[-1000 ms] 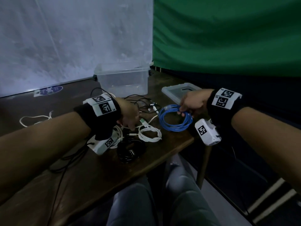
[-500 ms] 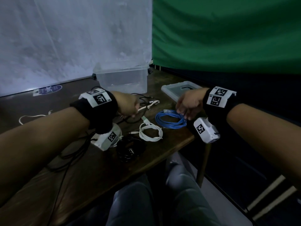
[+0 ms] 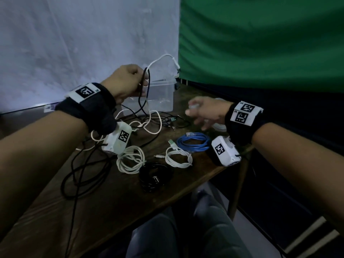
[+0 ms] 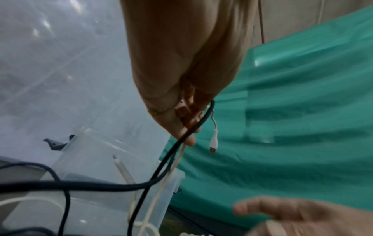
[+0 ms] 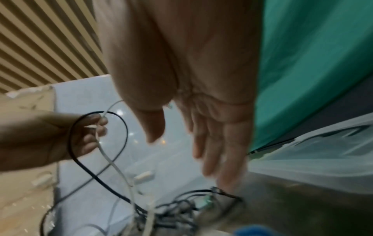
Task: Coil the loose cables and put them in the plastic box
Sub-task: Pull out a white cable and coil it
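My left hand (image 3: 130,81) is raised in front of the clear plastic box (image 3: 158,97) and pinches a loose white cable (image 3: 163,57) together with a black cable (image 3: 142,94); both trail down to a tangle (image 3: 167,121) on the table. In the left wrist view the white cable's plug (image 4: 213,144) dangles below the fingers (image 4: 187,121). My right hand (image 3: 202,112) hovers above the table with straight fingers (image 5: 214,153), holding nothing. A coiled blue cable (image 3: 193,142), two coiled white cables (image 3: 178,157) (image 3: 131,159) and a coiled black cable (image 3: 154,175) lie near the front edge.
The box's lid (image 5: 322,150) lies to the right of the tangle. A long black cable (image 3: 81,175) loops over the wooden table (image 3: 111,205) at the left. The table's front edge runs diagonally above my knees (image 3: 186,239). White and green sheets hang behind.
My left hand has lifted the white and black cables up from the table. My right hand let go of the blue coil, which now lies on the table, and moved up and left.
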